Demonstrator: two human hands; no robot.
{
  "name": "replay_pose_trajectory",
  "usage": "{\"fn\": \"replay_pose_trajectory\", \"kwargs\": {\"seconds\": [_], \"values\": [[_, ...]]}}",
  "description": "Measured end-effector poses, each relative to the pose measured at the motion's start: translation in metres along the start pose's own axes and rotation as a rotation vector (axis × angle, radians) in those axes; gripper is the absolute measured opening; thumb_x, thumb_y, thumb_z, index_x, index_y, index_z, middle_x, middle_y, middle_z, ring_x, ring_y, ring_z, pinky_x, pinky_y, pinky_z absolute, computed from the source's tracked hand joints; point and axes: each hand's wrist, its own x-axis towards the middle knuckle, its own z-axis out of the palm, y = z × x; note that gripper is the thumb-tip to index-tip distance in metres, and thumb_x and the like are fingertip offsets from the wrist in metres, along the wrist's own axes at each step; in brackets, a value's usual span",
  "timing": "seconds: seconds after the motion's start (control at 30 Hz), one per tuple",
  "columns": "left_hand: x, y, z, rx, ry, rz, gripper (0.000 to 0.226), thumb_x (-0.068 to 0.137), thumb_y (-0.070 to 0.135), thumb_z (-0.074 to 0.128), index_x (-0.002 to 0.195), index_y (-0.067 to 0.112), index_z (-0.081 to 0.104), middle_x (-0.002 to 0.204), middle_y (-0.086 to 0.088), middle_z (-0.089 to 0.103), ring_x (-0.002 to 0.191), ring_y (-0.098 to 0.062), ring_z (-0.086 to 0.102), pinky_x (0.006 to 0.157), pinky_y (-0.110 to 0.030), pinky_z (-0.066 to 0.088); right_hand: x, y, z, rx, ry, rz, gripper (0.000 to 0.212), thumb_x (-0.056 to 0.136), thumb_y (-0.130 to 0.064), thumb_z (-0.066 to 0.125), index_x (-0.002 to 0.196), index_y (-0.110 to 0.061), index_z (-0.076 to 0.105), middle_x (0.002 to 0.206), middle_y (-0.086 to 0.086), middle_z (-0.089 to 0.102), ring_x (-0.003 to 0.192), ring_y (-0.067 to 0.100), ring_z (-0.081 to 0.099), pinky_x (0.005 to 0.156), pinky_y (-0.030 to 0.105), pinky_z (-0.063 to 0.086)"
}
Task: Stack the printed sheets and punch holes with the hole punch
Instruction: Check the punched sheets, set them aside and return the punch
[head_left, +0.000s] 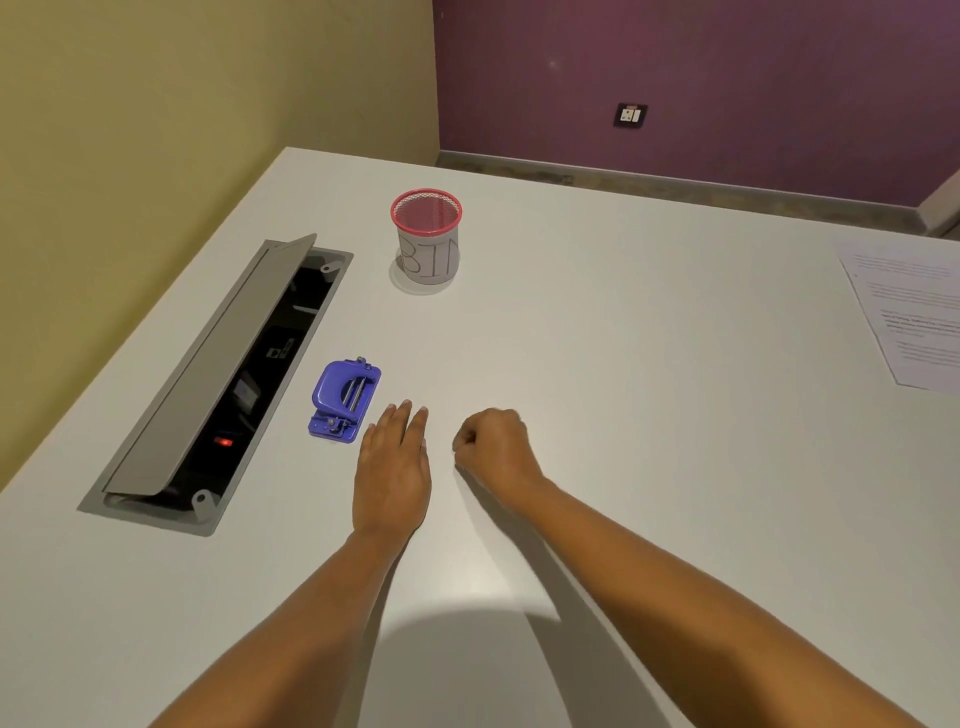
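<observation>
A blue hole punch (344, 401) lies on the white table (623, 364), left of centre. My left hand (393, 470) rests flat on the table just to the right of the punch, fingers together and extended, holding nothing. My right hand (493, 449) sits beside it, curled into a loose fist with nothing visible in it. The printed sheets (906, 312) lie far off at the table's right edge, partly cut off by the frame.
A red mesh cup labelled BIN (427, 236) stands behind the punch. An open cable hatch (218, 384) with a raised grey lid is set into the table at the left. Walls stand behind the table's far edge.
</observation>
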Motion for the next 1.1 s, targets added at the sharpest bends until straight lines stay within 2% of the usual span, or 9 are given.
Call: {"fn": "replay_pose_trajectory", "kwargs": {"seconds": [0.13, 0.2, 0.3, 0.4, 0.47, 0.53, 0.63, 0.83, 1.1], "values": [[0.007, 0.004, 0.001, -0.022, 0.014, -0.035, 0.039, 0.093, 0.005, 0.041, 0.131, 0.005, 0.047, 0.140, -0.016, 0.046, 0.134, -0.031, 0.037, 0.111, -0.043, 0.029, 0.019, 0.012, -0.023, 0.243, 0.005, 0.319, 0.009, 0.070, 0.005, 0.062, 0.071, 0.003, 0.071, 0.077, 0.014, 0.072, 0.060, 0.017, 0.063, 0.065, 0.026, 0.056], [0.016, 0.009, 0.002, -0.038, 0.005, -0.045, 0.039, 0.095, 0.007, 0.038, 0.133, 0.006, 0.044, 0.142, -0.014, 0.043, 0.136, -0.029, 0.033, 0.113, -0.041, 0.025, 0.025, 0.020, -0.038, 0.338, 0.021, 0.407, 0.006, 0.067, 0.005, 0.067, 0.065, -0.001, 0.069, 0.074, 0.013, 0.071, 0.051, 0.010, 0.060, 0.054, 0.017, 0.053], [0.032, 0.017, 0.007, -0.040, -0.021, -0.052, 0.042, 0.097, 0.014, 0.032, 0.139, 0.009, 0.035, 0.150, -0.011, 0.032, 0.141, -0.026, 0.023, 0.116, -0.038, 0.015, 0.036, 0.024, -0.055, 0.410, 0.041, 0.453, 0.018, 0.067, 0.005, 0.070, 0.054, -0.007, 0.063, 0.064, 0.006, 0.067, 0.041, 0.003, 0.057, 0.044, 0.010, 0.049], [0.050, 0.021, 0.010, -0.045, -0.036, -0.069, 0.044, 0.098, 0.019, 0.031, 0.142, 0.011, 0.030, 0.153, -0.011, 0.024, 0.143, -0.025, 0.016, 0.117, -0.038, 0.010, 0.054, 0.017, -0.070, 0.408, 0.074, 0.443, 0.017, 0.068, 0.004, 0.070, 0.056, -0.007, 0.063, 0.059, 0.001, 0.063, 0.035, -0.001, 0.055, 0.040, 0.010, 0.047], [0.063, 0.022, 0.010, -0.051, -0.051, -0.077, 0.046, 0.098, 0.021, 0.031, 0.143, 0.012, 0.027, 0.154, -0.011, 0.021, 0.144, -0.024, 0.013, 0.117, -0.037, 0.008, 0.070, 0.005, -0.080, 0.349, 0.123, 0.401, 0.005, 0.068, 0.000, 0.070, 0.067, -0.005, 0.069, 0.066, 0.003, 0.065, 0.050, 0.005, 0.060, 0.052, 0.014, 0.051], [0.072, 0.022, 0.010, -0.061, -0.055, -0.088, 0.046, 0.098, 0.023, 0.031, 0.143, 0.012, 0.027, 0.155, -0.010, 0.020, 0.144, -0.024, 0.012, 0.118, -0.037, 0.008, 0.089, -0.011, -0.091, 0.319, 0.179, 0.333, 0.008, 0.069, -0.002, 0.070, 0.077, -0.002, 0.072, 0.076, 0.008, 0.069, 0.066, 0.012, 0.063, 0.067, 0.022, 0.054], [0.074, 0.021, 0.012, -0.014, -0.037, -0.086, 0.047, 0.098, 0.025, 0.029, 0.143, 0.013, 0.026, 0.155, -0.008, 0.021, 0.144, -0.023, 0.013, 0.118, -0.037, 0.008, 0.119, -0.042, -0.105, 0.348, 0.237, 0.239, 0.010, 0.072, -0.003, 0.070, 0.081, 0.002, 0.072, 0.083, 0.014, 0.072, 0.071, 0.017, 0.066, 0.079, 0.032, 0.058], [0.073, 0.022, 0.016, 0.051, -0.017, -0.090, 0.047, 0.099, 0.027, 0.025, 0.145, 0.016, 0.022, 0.156, -0.006, 0.019, 0.145, -0.021, 0.012, 0.118, -0.036, 0.008, 0.176, -0.094, -0.119, 0.333, 0.312, 0.131, 0.016, 0.076, -0.006, 0.072, 0.090, 0.001, 0.073, 0.094, 0.014, 0.073, 0.088, 0.024, 0.069, 0.083, 0.036, 0.057], [0.074, 0.020, 0.023, 0.096, 0.000, -0.088, 0.047, 0.098, 0.027, 0.022, 0.144, 0.016, 0.023, 0.155, -0.005, 0.021, 0.144, -0.021, 0.014, 0.117, -0.036, 0.010, 0.218, -0.115, -0.112, 0.249, 0.232, 0.076, 0.023, 0.081, -0.005, 0.068, 0.103, 0.000, 0.068, 0.106, 0.015, 0.069, 0.099, 0.027, 0.065, 0.088, 0.034, 0.055]]}}
